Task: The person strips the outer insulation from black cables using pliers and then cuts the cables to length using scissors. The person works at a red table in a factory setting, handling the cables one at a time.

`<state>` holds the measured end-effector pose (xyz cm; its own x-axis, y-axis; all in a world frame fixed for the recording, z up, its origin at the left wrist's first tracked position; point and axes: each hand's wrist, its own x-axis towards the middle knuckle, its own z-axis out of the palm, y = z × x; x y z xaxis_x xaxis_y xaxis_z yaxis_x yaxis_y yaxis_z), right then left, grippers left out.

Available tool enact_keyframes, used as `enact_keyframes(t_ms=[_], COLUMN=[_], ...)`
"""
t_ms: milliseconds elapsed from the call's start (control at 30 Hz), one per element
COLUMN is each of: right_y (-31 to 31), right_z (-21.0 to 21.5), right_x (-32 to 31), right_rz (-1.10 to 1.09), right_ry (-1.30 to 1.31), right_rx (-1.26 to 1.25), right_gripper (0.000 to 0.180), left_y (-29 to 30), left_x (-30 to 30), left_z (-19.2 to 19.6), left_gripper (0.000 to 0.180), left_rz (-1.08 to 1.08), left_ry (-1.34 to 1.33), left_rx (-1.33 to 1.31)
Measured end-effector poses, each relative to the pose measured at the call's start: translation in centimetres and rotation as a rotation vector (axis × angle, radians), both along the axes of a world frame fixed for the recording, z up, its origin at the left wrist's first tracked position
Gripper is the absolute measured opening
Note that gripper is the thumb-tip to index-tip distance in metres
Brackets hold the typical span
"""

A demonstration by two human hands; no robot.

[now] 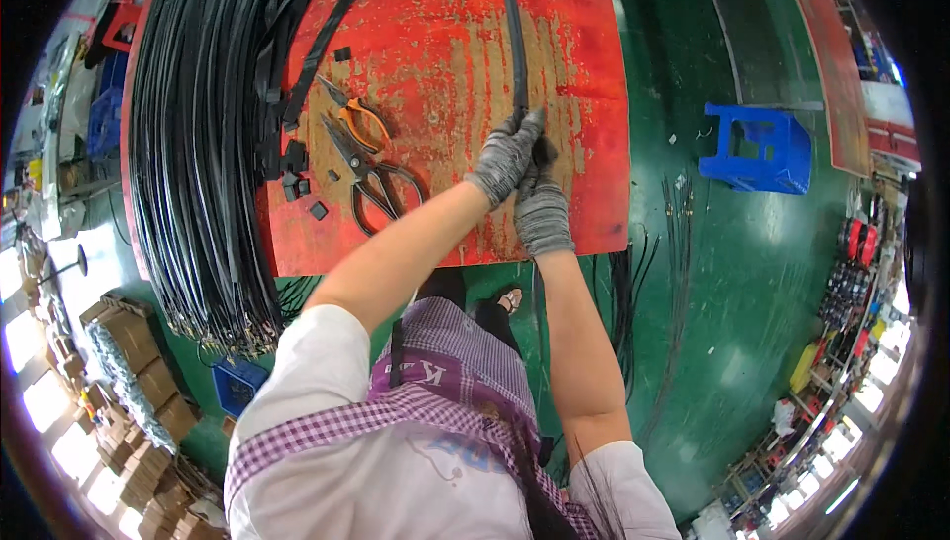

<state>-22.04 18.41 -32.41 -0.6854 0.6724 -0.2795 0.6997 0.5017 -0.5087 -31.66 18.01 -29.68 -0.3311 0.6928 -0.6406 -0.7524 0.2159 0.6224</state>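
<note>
Black cable, clasped in gloved fingers, extending beyond them

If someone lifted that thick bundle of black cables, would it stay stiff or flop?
The black cable bundle would probably flop, being made of thin strands that overhang the red tabletop's near edge. It's likely heavy too, with so many packed together.

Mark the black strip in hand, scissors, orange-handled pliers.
Black strip (514, 30): head view, middle of visible length.
Scissors (355, 162): head view, on the pivot.
Orange-handled pliers (350, 106): head view, where handles meet.
</note>
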Motion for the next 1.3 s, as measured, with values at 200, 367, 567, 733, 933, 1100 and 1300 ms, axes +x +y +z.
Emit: enact_keyframes(t_ms=[200,367,567,733,933,1100,1300], right_y=[-2.3,-0.6,0.3,-6.1,-5.4,-2.3,0.3], right_z=[2.0,-0.9,6.2,6.6,0.9,5.9,12.5], right_x=[0.3,0.7,-6.2,-19.8,-25.7,-17.8,-4.0], right_rz=[-0.114,0.107,0.198,0.409,0.26,0.476,-0.249], right_ry=[-0.074,-0.222,-0.252,-0.133,-0.432,0.192,0.668], right_rx=[-0.058,0.026,0.013,0.132,-0.224,-0.106,-0.597], right_gripper=[0.029,0.031,0.028,0.033,0.026,0.021,0.034], left_y=[-0.2,-2.1,0.3,5.2,1.4,1.3,1.3], left_x=[-2.7,-0.5,-3.7,-2.1,-4.9,-4.9,-6.9], left_z=[-1.1,1.5,-8.3,-15.6,-9.0,-6.6,-7.6], left_gripper=[0.022,0.025,0.02,0.018,0.021,0.037,0.045], left_rz=[0.136,-0.066,0.404,0.603,0.248,0.332,0.104], left_ry=[-0.027,0.404,-0.279,0.005,-0.253,-0.315,-0.321], left_rx=[0.147,-0.209,0.225,0.472,0.314,0.404,0.53])
